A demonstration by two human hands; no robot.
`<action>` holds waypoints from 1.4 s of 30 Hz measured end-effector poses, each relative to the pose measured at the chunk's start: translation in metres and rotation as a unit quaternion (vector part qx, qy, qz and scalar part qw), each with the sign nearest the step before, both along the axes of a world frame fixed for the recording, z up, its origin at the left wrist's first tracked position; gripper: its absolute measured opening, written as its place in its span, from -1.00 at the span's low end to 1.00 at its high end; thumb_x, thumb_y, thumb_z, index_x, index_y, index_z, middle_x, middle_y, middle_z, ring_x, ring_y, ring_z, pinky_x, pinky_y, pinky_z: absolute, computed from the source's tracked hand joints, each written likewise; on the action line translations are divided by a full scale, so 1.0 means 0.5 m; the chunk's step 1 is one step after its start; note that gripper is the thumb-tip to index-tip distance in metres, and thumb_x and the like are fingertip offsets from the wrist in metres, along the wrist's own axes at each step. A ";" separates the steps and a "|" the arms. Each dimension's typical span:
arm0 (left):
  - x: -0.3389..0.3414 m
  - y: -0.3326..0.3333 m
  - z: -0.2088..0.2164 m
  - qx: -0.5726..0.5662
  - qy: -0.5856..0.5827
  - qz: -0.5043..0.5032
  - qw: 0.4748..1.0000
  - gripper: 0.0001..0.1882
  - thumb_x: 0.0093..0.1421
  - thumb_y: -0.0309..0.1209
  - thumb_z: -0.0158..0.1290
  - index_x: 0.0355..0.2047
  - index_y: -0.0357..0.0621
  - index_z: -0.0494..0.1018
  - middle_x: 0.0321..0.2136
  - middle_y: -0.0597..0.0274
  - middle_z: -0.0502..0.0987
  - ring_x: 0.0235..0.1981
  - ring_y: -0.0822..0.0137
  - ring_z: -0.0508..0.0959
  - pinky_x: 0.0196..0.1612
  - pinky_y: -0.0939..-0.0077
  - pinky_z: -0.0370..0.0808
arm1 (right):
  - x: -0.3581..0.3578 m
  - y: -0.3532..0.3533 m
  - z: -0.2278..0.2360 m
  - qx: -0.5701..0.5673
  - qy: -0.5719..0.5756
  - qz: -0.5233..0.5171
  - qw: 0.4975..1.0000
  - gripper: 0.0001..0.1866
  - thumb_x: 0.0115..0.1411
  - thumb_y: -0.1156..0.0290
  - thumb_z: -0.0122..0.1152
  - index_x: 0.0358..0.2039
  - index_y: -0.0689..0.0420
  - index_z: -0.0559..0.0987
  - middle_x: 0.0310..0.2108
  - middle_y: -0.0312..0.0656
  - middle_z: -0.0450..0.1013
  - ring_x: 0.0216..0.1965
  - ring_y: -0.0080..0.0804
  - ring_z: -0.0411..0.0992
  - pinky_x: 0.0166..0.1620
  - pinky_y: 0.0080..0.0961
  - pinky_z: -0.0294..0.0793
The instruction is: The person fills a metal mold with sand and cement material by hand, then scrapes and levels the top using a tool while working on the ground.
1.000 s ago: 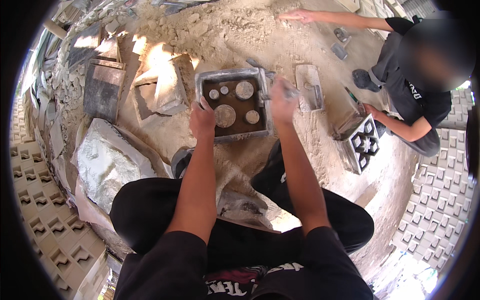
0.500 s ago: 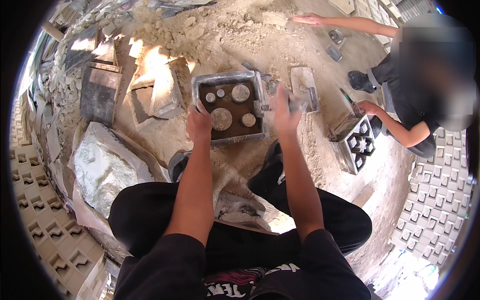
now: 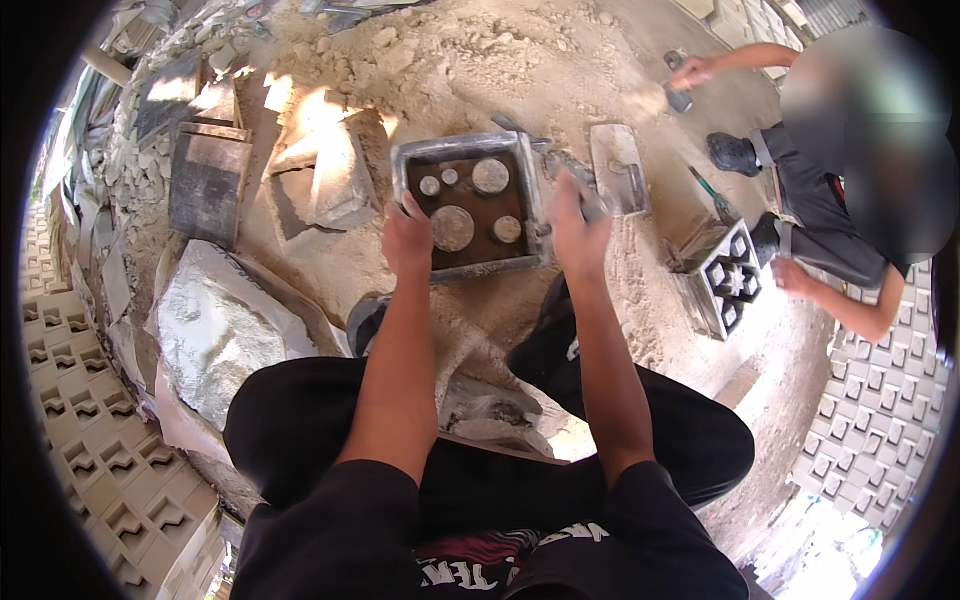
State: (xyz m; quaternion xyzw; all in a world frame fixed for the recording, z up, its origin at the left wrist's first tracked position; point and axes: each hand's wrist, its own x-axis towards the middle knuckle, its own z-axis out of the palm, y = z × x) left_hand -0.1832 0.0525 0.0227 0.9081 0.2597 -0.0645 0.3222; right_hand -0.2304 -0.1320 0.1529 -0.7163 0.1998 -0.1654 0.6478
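Grey frame (image 3: 490, 268), left grip (image 3: 408, 242) at side

Five round discs (image 3: 452, 229), one grey square frame (image 3: 462, 146), one handled float (image 3: 611, 158).

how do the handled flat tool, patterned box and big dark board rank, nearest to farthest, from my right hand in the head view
From the right hand:
1. handled flat tool, just ahead, to the right
2. patterned box, farther right
3. big dark board, far left
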 end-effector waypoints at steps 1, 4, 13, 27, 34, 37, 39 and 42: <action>-0.004 -0.011 -0.003 -0.004 -0.001 -0.004 1.000 -0.46 0.35 0.06 -0.35 -0.15 -0.17 0.37 -0.28 -0.22 0.57 -0.19 -0.26 0.54 -0.11 -0.11 0.42 | -0.017 -0.002 -0.021 -0.017 -0.014 0.001 1.000 -0.57 0.32 0.32 0.06 -0.69 0.21 0.34 -0.71 -0.45 0.22 -0.60 -0.69 0.13 -0.55 -0.53 0.11; -0.008 -0.011 -0.005 -0.018 0.009 -0.005 1.000 -0.46 0.35 0.05 -0.34 -0.15 -0.19 0.38 -0.27 -0.23 0.56 -0.18 -0.26 0.53 -0.11 -0.11 0.42 | -0.036 -0.003 -0.054 -0.199 -0.038 0.003 0.979 -0.55 0.32 0.28 0.07 -0.69 0.20 0.33 -0.71 -0.45 0.21 -0.61 -0.71 0.13 -0.55 -0.56 0.11; -0.010 -0.013 0.007 -0.025 0.009 -0.002 1.000 -0.43 0.35 0.08 -0.36 -0.15 -0.17 0.40 -0.25 -0.23 0.56 -0.16 -0.25 0.52 -0.09 -0.10 0.40 | -0.034 -0.004 -0.070 -0.076 -0.054 -0.016 0.995 -0.55 0.33 0.33 0.05 -0.72 0.16 0.31 -0.74 -0.45 0.16 -0.66 -0.70 0.09 -0.59 -0.54 0.05; -0.001 -0.019 0.012 -0.023 0.039 -0.018 0.999 -0.41 0.33 0.07 -0.30 0.02 -0.20 0.34 -0.06 -0.23 0.49 -0.02 -0.19 0.47 0.02 -0.09 0.35 | -0.049 0.010 -0.064 -0.053 -0.118 -0.042 0.991 -0.56 0.34 0.30 0.08 -0.71 0.10 0.33 -0.71 -0.54 0.17 -0.64 -0.77 0.04 -0.59 -0.60 0.01; -0.036 -0.025 -0.007 0.163 -0.244 -0.253 0.922 -0.25 0.26 0.12 -0.14 0.31 -0.07 0.09 0.34 0.06 0.06 0.37 0.18 0.04 0.38 0.07 -0.12 | -0.042 0.014 0.016 -0.036 -0.023 -0.049 0.998 -0.54 0.31 0.27 0.10 -0.69 0.25 0.34 -0.78 -0.33 0.19 -0.67 -0.63 0.12 -0.59 -0.43 0.16; -0.028 -0.039 -0.005 0.151 -0.244 -0.333 0.898 -0.20 0.24 0.13 -0.11 0.32 -0.11 0.07 0.35 0.07 0.06 0.39 0.19 0.01 0.40 0.09 -0.20 | -0.028 -0.010 -0.091 -0.105 -0.048 -0.008 0.993 -0.55 0.31 0.30 0.09 -0.69 0.24 0.33 -0.77 -0.33 0.21 -0.67 -0.59 0.14 -0.58 -0.42 0.17; -0.027 -0.041 -0.010 0.161 -0.238 -0.328 0.900 -0.20 0.23 0.13 -0.10 0.31 -0.13 0.08 0.35 0.06 0.06 0.38 0.19 0.03 0.40 0.09 -0.20 | -0.004 -0.019 -0.099 -0.116 -0.112 -0.076 0.984 -0.56 0.32 0.33 0.07 -0.69 0.24 0.33 -0.76 -0.32 0.22 -0.66 -0.57 0.16 -0.56 -0.42 0.17; -0.020 -0.013 -0.010 0.168 -0.227 -0.322 0.904 -0.20 0.22 0.12 -0.09 0.31 -0.10 0.08 0.36 0.13 0.06 0.38 0.22 0.04 0.41 0.09 -0.20 | -0.014 -0.004 -0.066 -0.113 -0.120 -0.048 0.985 -0.58 0.32 0.35 0.07 -0.69 0.23 0.34 -0.75 -0.32 0.23 -0.64 -0.57 0.17 -0.55 -0.41 0.16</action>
